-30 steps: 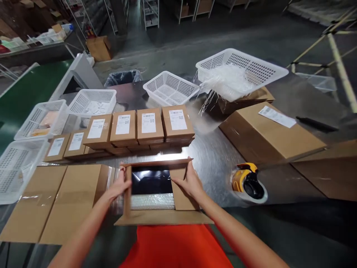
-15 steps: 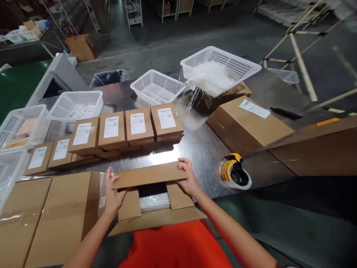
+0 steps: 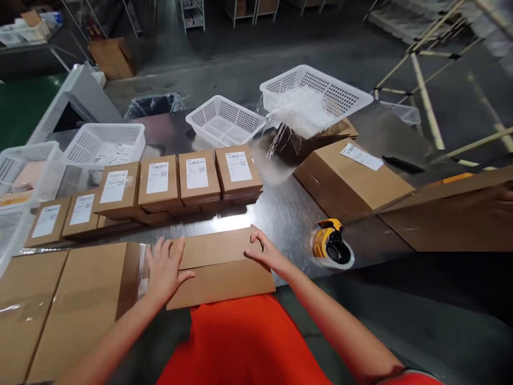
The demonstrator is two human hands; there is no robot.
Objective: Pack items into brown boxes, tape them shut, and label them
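Note:
In front of me a cardboard box (image 3: 222, 283) lies with its two long top flaps folded down, meeting at a seam, so its inside is hidden. My left hand (image 3: 166, 270) rests spread over the box's left end, its fingers on the far flap and its thumb near the seam. At the right end, my right hand (image 3: 266, 254) touches the top with thumb and forefinger apart, holding nothing. To the right of the box, a yellow and black tape dispenser (image 3: 331, 243) stands on the metal table (image 3: 280, 208).
Several labelled boxes (image 3: 200, 176) are stacked behind. Larger cartons (image 3: 86, 299) flank the left, another labelled carton (image 3: 356, 176) stands right. White baskets (image 3: 224, 120) line the back, one holding shredded filler (image 3: 304, 109). A dark shape like someone's hand (image 3: 505, 198) shows at the right edge.
The long flaps have come down over the short flaps and bubble wrap, covering the opening. My left hand has gone from gripping the far flap to lying flat on top.

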